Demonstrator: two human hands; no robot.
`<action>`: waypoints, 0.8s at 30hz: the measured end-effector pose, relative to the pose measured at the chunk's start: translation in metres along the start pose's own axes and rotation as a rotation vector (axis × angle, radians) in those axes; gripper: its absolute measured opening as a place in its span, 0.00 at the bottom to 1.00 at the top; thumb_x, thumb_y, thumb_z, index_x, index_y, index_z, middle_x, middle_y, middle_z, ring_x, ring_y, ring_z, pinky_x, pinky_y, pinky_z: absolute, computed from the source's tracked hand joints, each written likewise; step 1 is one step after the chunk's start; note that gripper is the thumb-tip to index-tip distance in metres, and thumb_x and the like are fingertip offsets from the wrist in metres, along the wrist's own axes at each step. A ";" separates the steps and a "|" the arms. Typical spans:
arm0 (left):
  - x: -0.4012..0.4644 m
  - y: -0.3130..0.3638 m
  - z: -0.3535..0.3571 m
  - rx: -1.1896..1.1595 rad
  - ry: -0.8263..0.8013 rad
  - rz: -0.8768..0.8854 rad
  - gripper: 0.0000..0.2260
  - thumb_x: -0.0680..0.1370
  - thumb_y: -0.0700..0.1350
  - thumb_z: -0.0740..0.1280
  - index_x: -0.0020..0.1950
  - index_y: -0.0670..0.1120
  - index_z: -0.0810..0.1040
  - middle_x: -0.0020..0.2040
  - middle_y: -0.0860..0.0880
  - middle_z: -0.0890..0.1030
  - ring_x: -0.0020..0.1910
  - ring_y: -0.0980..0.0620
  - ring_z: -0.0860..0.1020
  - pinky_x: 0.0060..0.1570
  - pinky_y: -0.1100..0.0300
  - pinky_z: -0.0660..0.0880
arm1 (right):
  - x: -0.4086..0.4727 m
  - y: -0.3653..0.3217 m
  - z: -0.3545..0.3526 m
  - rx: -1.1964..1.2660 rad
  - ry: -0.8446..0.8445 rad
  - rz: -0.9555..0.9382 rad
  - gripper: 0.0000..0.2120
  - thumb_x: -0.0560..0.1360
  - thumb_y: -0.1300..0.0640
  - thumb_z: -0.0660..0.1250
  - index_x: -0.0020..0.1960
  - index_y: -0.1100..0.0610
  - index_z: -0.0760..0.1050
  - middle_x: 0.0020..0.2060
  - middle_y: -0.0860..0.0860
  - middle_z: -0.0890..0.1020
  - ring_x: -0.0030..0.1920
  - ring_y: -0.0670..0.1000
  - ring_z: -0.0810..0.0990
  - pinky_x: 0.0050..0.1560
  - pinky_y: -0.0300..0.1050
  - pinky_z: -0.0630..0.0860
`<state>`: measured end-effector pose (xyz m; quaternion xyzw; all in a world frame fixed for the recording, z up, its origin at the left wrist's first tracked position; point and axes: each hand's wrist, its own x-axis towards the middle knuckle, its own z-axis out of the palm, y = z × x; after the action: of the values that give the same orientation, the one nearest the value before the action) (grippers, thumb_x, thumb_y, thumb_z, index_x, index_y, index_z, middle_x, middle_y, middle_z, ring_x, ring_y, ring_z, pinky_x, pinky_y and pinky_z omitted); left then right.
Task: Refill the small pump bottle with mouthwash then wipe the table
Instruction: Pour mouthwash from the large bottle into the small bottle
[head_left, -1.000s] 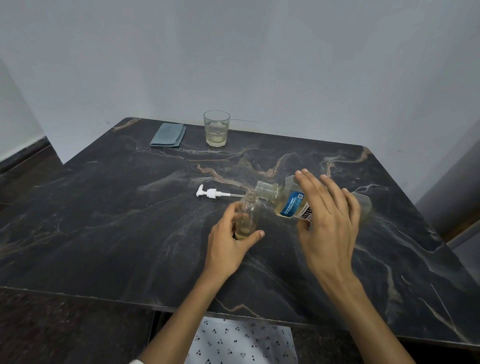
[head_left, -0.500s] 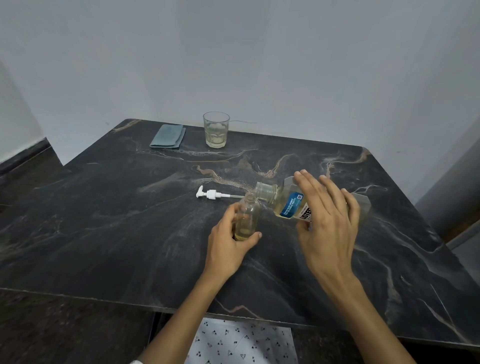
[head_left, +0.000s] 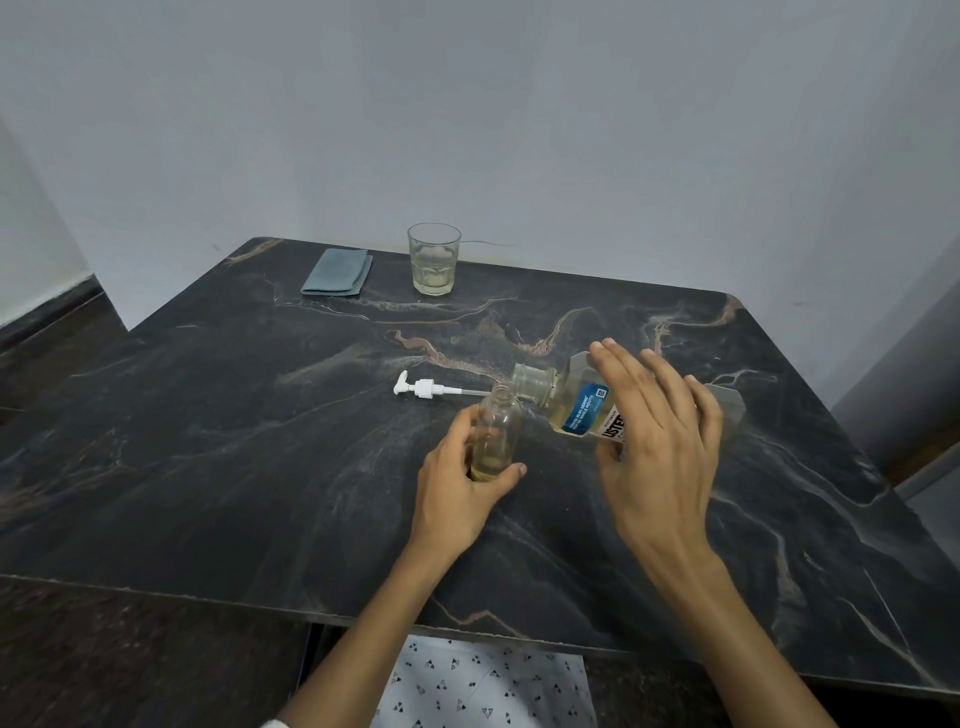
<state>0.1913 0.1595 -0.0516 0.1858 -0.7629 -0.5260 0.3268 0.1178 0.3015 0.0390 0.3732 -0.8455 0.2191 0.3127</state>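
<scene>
You are sitting in what looks like a plain room of a home, at a dark marble-patterned table with pale and rust-coloured veins (head_left: 218, 447) pushed into a corner of bare, pale grey painted walls (head_left: 519, 119). Household things lie on it: a clear faceted drinking glass with a little yellowish liquid (head_left: 434, 260), a folded grey-blue cloth (head_left: 337, 272), a large clear mouthwash bottle with a blue label (head_left: 576, 408). A dark skirting band (head_left: 47, 312) runs along the wall's foot at the left.
</scene>
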 end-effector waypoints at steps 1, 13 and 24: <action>0.000 0.000 0.000 0.002 0.002 0.000 0.26 0.68 0.46 0.77 0.55 0.68 0.69 0.51 0.57 0.81 0.49 0.59 0.81 0.53 0.52 0.79 | 0.000 0.000 0.000 -0.001 -0.001 -0.001 0.45 0.55 0.77 0.75 0.69 0.55 0.70 0.65 0.51 0.75 0.66 0.56 0.72 0.66 0.50 0.57; 0.000 -0.001 0.000 0.006 0.007 0.001 0.27 0.67 0.47 0.77 0.56 0.69 0.69 0.50 0.57 0.81 0.50 0.60 0.81 0.53 0.53 0.79 | -0.001 0.001 0.000 -0.001 -0.007 -0.003 0.45 0.56 0.76 0.75 0.70 0.55 0.69 0.66 0.51 0.75 0.67 0.55 0.71 0.67 0.50 0.57; 0.000 0.000 0.000 -0.007 0.007 -0.005 0.28 0.67 0.45 0.77 0.56 0.69 0.69 0.50 0.56 0.82 0.49 0.59 0.81 0.53 0.52 0.79 | -0.001 0.000 0.000 -0.001 -0.007 -0.004 0.46 0.55 0.76 0.75 0.70 0.55 0.69 0.66 0.51 0.75 0.67 0.56 0.71 0.67 0.50 0.56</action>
<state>0.1914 0.1598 -0.0519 0.1887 -0.7593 -0.5288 0.3289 0.1177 0.3019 0.0383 0.3757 -0.8459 0.2168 0.3103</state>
